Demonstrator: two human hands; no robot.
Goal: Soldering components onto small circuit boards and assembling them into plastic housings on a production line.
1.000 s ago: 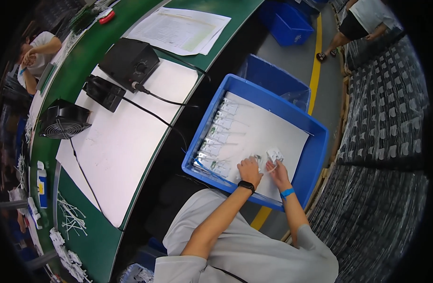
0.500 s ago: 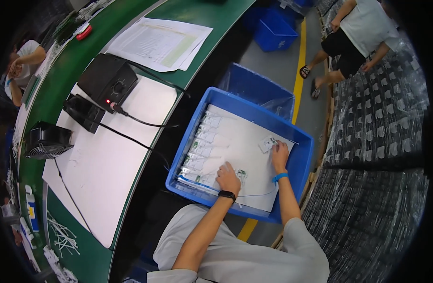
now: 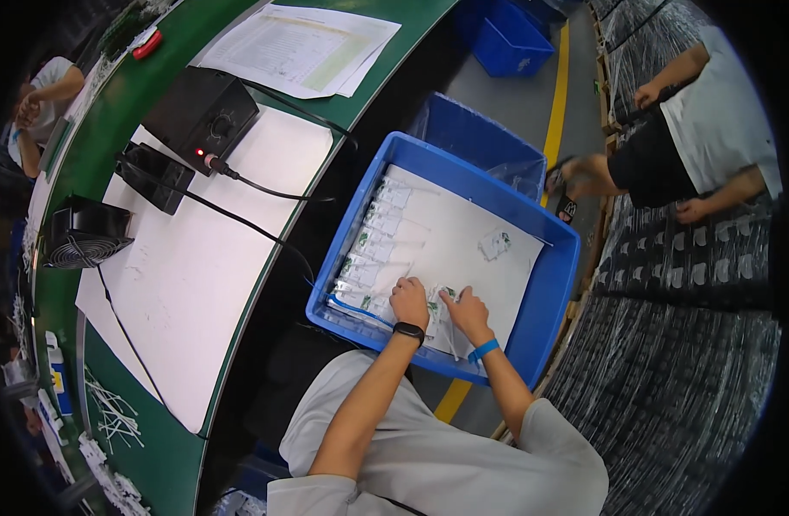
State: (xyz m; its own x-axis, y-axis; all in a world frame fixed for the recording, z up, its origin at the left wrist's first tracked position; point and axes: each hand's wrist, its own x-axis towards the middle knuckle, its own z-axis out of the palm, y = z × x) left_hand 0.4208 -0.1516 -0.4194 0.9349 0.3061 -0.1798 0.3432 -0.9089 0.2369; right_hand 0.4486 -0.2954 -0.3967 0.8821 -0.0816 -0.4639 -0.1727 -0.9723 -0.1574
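A blue plastic bin (image 3: 353, 225) holds a white sheet (image 3: 463, 206). Along the sheet's left side runs a row of small flat white-and-green pieces (image 3: 373, 249) with thin tails, perhaps wired parts in clear bags. My left hand (image 3: 410, 305), with a black wristband, is over the near end of that row, fingers curled; what they hold is hidden. Just right of it, my right hand (image 3: 469, 314), with a blue band, pinches at a small white-and-green piece (image 3: 447, 295). Another such piece (image 3: 495, 245) lies alone on the sheet's right part.
A green workbench (image 3: 360, 95) on the left carries papers (image 3: 300, 52), a black control box (image 3: 201, 120), a small black fan (image 3: 86, 232) and cables. More blue bins (image 3: 511, 43) stand behind. A person (image 3: 670, 146) is at the right beside wrapped stacks (image 3: 670, 378).
My right hand has left the lone piece on the right and moved left and nearer, beside my left hand. The person at right has come closer.
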